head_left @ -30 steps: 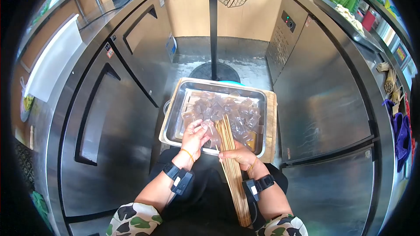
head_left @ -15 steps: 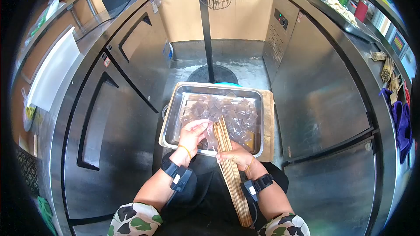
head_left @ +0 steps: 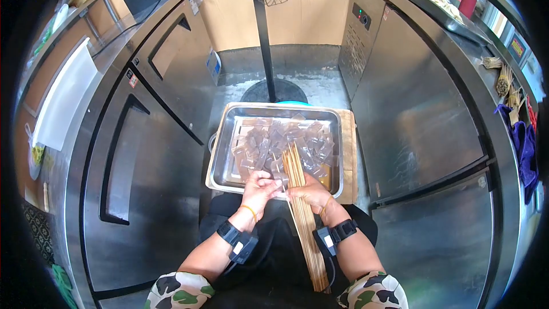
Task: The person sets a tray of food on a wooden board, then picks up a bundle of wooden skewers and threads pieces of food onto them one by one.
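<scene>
A thick bundle of bamboo skewers [head_left: 306,226] is gripped in my right hand [head_left: 313,193], tips pointing up over the tray and the other ends running down across my lap. My left hand [head_left: 260,191] is closed, thumb and fingers pinching the lower end of a limp, translucent greyish piece [head_left: 278,170] just left of the bundle. Its fingertips are close to my right thumb; whether a single skewer passes through the piece is hard to see. Under both hands lies a shallow metal tray [head_left: 218,147] with many similar translucent pieces [head_left: 313,140] heaped in it.
The tray rests on a wooden board [head_left: 347,163]. Behind it a black pole stand [head_left: 266,57] rises from a round base. Steel cabinets flank me, left [head_left: 146,160] and right [head_left: 420,103]. More skewer bundles [head_left: 504,82] and a purple cloth [head_left: 523,149] are on the right counter.
My left hand has come down and right, drawing the translucent piece toward my right thumb beside the skewers. My right hand keeps its hold on the bundle. The view has shifted slightly.
</scene>
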The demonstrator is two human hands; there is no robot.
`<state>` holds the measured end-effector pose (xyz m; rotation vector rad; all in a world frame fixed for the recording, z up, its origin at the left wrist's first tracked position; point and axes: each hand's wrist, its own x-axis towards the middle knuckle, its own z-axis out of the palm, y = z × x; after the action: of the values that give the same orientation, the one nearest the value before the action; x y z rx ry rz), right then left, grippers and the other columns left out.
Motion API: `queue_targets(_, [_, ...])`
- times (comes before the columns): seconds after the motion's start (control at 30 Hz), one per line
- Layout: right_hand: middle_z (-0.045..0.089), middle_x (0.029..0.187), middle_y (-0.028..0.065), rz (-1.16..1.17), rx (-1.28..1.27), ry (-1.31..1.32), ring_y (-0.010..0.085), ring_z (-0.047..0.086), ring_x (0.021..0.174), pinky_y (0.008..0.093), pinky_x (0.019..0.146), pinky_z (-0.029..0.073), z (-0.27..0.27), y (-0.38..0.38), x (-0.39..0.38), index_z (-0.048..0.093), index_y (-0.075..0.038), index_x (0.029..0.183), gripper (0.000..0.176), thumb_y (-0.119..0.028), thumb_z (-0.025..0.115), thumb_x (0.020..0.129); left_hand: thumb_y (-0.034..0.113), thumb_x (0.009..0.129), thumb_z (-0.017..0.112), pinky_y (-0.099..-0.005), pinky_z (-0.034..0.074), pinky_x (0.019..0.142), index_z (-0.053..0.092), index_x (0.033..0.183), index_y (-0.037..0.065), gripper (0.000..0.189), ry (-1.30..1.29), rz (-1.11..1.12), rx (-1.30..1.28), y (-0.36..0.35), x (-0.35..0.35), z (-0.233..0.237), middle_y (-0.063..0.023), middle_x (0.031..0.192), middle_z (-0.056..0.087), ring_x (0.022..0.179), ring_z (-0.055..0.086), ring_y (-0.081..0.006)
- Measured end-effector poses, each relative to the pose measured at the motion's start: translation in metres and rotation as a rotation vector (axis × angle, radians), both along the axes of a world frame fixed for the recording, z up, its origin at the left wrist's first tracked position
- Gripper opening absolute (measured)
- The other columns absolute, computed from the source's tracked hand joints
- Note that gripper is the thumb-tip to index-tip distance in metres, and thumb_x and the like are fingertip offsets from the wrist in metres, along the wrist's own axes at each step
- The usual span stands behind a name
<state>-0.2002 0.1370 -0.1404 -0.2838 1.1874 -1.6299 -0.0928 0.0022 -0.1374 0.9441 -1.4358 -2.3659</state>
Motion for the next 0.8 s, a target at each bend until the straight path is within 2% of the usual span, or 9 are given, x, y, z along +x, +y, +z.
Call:
queue_targets(0.1, [0.059, 0.083, 0.006, -0.063, 0.058, 0.019, 0.0149, 0.059, 0.069, 0.0269, 0.059, 0.049, -0.001, -0.001, 0.001, 0.05, 0.0, 0.11, 0.049, 0.005, 0.067, 0.065, 0.001, 0.077, 0.068, -0.0277, 0.052, 0.065, 0.039, 0.114, 0.006, 0.047, 0.037, -0.136, -0.181, 0.008, 0.005, -0.003, -0.0045, 0.074, 0.056, 0.072, 0.059, -0.0142])
queue_targets(0.2, [0.059, 0.084, 0.0069, -0.04, 0.049, -0.001, 0.0153, 0.059, 0.071, 0.0273, 0.06, 0.05, 0.006, 0.001, 0.003, 0.049, 0.001, 0.11, 0.049, 0.004, 0.067, 0.065, 0.001, 0.08, 0.065, -0.0261, 0.049, 0.063, 0.046, 0.109, 0.006, 0.035, 0.06, -0.168, -0.595, 0.012, 0.009, 0.013, -0.003, 0.075, 0.057, 0.072, 0.058, -0.0119])
queue_targets(0.3, [0.058, 0.086, 0.0057, 0.014, 0.07, 0.054, 0.0146, 0.059, 0.073, 0.0282, 0.062, 0.051, 0.002, 0.001, -0.001, 0.045, -0.001, 0.117, 0.054, 0.001, 0.07, 0.069, 0.003, 0.083, 0.062, -0.0237, 0.047, 0.061, 0.054, 0.099, 0.006, 0.019, 0.066, -0.271, -0.86, 0.009, 0.007, 0.002, -0.0006, 0.075, 0.057, 0.071, 0.057, -0.0091])
queue_targets(0.4, [0.058, 0.088, 0.0063, -0.062, 0.103, 0.08, 0.015, 0.059, 0.074, 0.029, 0.062, 0.051, 0.004, 0.002, -0.002, 0.044, -0.001, 0.116, 0.054, 0.0, 0.07, 0.069, 0.006, 0.084, 0.062, -0.0222, 0.046, 0.06, 0.059, 0.09, 0.007, 0.007, 0.126, -0.158, -0.019, 0.004, 0.0, -0.014, 0.0014, 0.074, 0.057, 0.07, 0.056, -0.0073])
queue_targets(0.43, [0.058, 0.095, 0.0094, -0.081, 0.112, 0.124, 0.0166, 0.059, 0.081, 0.0288, 0.068, 0.051, 0.004, 0.003, -0.001, 0.041, 0.002, 0.119, 0.053, 0.0, 0.065, 0.071, 0.007, 0.084, 0.062, -0.0203, 0.045, 0.059, 0.057, 0.091, 0.007, 0.008, 0.118, -0.149, -0.004, 0.005, -0.001, -0.01, 0.0025, 0.072, 0.055, 0.068, 0.055, -0.0056])
queue_targets(0.53, [0.058, 0.099, 0.0099, -0.097, 0.105, 0.136, 0.017, 0.059, 0.086, 0.029, 0.07, 0.051, 0.011, 0.006, 0.0, 0.041, 0.003, 0.119, 0.052, 0.0, 0.064, 0.072, 0.006, 0.084, 0.062, -0.0194, 0.044, 0.059, 0.055, 0.087, 0.007, 0.008, 0.151, -0.185, -0.022, 0.007, -0.005, -0.007, 0.0024, 0.072, 0.055, 0.066, 0.053, -0.005])
queue_targets(0.63, [0.059, 0.099, 0.0094, -0.125, 0.026, 0.14, 0.0163, 0.059, 0.086, 0.0284, 0.07, 0.051, 0.015, 0.01, 0.002, 0.043, 0.002, 0.118, 0.049, 0.001, 0.064, 0.073, 0.004, 0.083, 0.063, -0.0189, 0.043, 0.058, 0.052, 0.084, 0.007, 0.011, 0.182, -0.145, -0.033, 0.008, -0.01, -0.013, 0.0017, 0.071, 0.056, 0.063, 0.052, -0.0046])
queue_targets(0.73, [0.061, 0.092, 0.008, -0.112, -0.018, 0.069, 0.0152, 0.061, 0.078, 0.0282, 0.068, 0.052, 0.027, 0.013, 0.001, 0.046, 0.001, 0.115, 0.045, 0.001, 0.064, 0.073, 0.002, 0.082, 0.063, -0.0196, 0.043, 0.055, 0.051, 0.084, 0.007, 0.013, 0.179, -0.141, -0.197, 0.006, -0.015, -0.021, 0.0016, 0.071, 0.057, 0.061, 0.051, -0.0044])
queue_targets(0.8, [0.061, 0.084, 0.0066, -0.105, -0.04, -0.05, 0.0147, 0.062, 0.069, 0.0268, 0.062, 0.052, 0.037, 0.017, -0.002, 0.05, -0.002, 0.107, 0.038, -0.001, 0.067, 0.073, 0.001, 0.082, 0.063, -0.0199, 0.043, 0.054, 0.051, 0.085, 0.007, 0.013, 0.158, -0.145, -0.163, 0.011, -0.016, -0.017, 0.0012, 0.07, 0.057, 0.06, 0.051, -0.0044])
